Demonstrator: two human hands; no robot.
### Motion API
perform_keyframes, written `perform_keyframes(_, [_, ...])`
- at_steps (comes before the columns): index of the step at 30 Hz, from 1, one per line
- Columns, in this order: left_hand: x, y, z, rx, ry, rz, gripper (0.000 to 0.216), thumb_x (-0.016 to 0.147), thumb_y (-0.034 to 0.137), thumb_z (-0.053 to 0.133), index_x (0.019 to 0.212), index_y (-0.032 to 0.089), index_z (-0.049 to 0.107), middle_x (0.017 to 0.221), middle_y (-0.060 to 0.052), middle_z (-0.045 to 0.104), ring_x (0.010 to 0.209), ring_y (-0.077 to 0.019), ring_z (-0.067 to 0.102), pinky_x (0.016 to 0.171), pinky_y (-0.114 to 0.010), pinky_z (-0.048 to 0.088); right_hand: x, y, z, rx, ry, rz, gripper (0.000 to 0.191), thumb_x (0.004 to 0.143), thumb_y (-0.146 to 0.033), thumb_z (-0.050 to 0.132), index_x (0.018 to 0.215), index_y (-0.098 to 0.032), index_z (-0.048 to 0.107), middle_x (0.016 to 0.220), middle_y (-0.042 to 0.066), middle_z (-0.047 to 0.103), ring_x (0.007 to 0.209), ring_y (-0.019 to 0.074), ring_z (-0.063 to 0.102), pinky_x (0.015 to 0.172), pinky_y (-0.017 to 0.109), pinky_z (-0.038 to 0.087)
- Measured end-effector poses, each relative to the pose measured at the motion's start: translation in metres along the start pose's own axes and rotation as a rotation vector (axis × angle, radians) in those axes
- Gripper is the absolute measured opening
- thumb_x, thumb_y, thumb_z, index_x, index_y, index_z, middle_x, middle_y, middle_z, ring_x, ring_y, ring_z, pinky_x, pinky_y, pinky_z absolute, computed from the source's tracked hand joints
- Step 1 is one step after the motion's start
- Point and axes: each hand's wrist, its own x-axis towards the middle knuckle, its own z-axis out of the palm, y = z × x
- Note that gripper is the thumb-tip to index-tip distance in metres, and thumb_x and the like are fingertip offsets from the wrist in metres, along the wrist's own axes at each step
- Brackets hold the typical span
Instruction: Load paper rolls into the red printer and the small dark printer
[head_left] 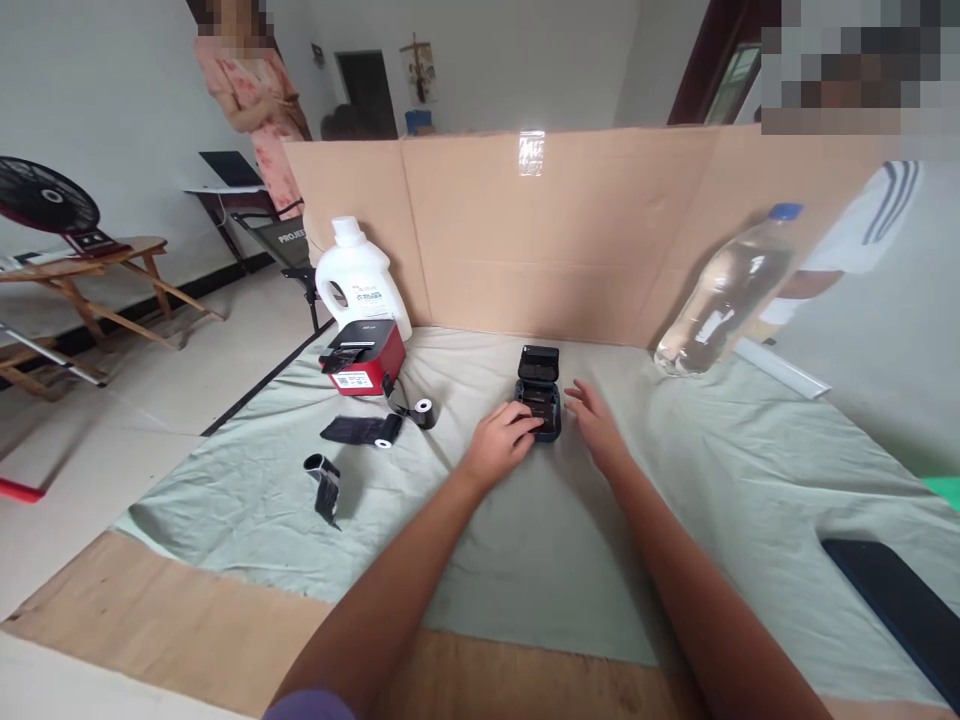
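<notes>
A small dark portable printer (550, 434) stands on the cloth in front of me, its lid (539, 363) tipped up and back. My left hand (501, 440) is closed over its left side, with the fingertips reaching across the open compartment. The thumb is mostly hidden, and what lies under the fingers is hard to make out. Just right of the printer, my right hand (594, 420) is open and holds nothing, its fingers apart and pointing towards the printer.
Left lie a red-and-black box-shaped machine (382, 362), black rolls (424, 412), (367, 430) and a curled black strip (327, 490). A white jug (364, 270), cardboard screen (525, 240) and clear bottle (724, 300) stand behind. A dark phone (900, 610) lies right. Two people stand beyond.
</notes>
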Motion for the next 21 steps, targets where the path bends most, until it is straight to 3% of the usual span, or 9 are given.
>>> perform_keyframes(6, [-0.002, 0.002, 0.000, -0.075, 0.057, -0.008, 0.024, 0.086, 0.015, 0.058, 0.103, 0.019, 0.074, 0.106, -0.007, 0.069, 0.094, -0.0175, 0.067, 0.085, -0.029, 0.057, 0.046, -0.024, 0.019, 0.171, 0.047, 0.031, 0.062, 0.080, -0.054, 0.058, 0.137, -0.031, 0.053, 0.145, 0.004, 0.055, 0.127, 0.0256, 0.053, 0.092, 0.038, 0.050])
perform_keyframes(10, [-0.003, 0.003, 0.001, -0.097, 0.079, 0.004, 0.023, 0.083, 0.016, 0.059, 0.099, 0.020, 0.074, 0.102, -0.006, 0.071, 0.087, -0.0158, 0.069, 0.080, -0.027, 0.058, 0.050, -0.021, 0.027, 0.226, 0.057, -0.041, 0.055, 0.077, -0.062, 0.060, 0.118, -0.025, 0.063, 0.124, 0.006, 0.066, 0.114, 0.0249, 0.058, 0.092, 0.037, 0.049])
perform_keyframes(14, [-0.004, 0.005, 0.001, -0.071, 0.081, 0.018, 0.022, 0.080, 0.015, 0.059, 0.095, 0.021, 0.075, 0.097, -0.005, 0.072, 0.079, -0.0149, 0.069, 0.073, -0.027, 0.058, 0.035, -0.013, 0.021, 0.245, -0.020, -0.090, 0.039, 0.072, -0.053, 0.070, 0.097, -0.024, 0.061, 0.101, 0.004, 0.069, 0.102, 0.0238, 0.061, 0.093, 0.037, 0.047])
perform_keyframes(18, [-0.003, 0.006, 0.000, -0.039, 0.074, 0.021, 0.022, 0.077, 0.014, 0.059, 0.092, 0.021, 0.075, 0.093, -0.004, 0.072, 0.076, -0.0158, 0.068, 0.070, -0.029, 0.057, 0.025, -0.009, 0.012, 0.195, -0.129, -0.104, 0.030, 0.069, -0.040, 0.074, 0.092, -0.024, 0.062, 0.111, 0.005, 0.068, 0.114, 0.0260, 0.059, 0.102, 0.041, 0.043])
perform_keyframes(21, [-0.003, 0.007, 0.000, -0.036, 0.073, 0.037, 0.023, 0.077, 0.014, 0.059, 0.092, 0.020, 0.074, 0.092, -0.005, 0.072, 0.077, -0.0168, 0.068, 0.070, -0.029, 0.057, 0.025, -0.010, 0.008, 0.183, -0.165, -0.084, 0.042, 0.069, -0.038, 0.074, 0.108, -0.026, 0.063, 0.125, 0.007, 0.065, 0.124, 0.0264, 0.055, 0.109, 0.044, 0.040])
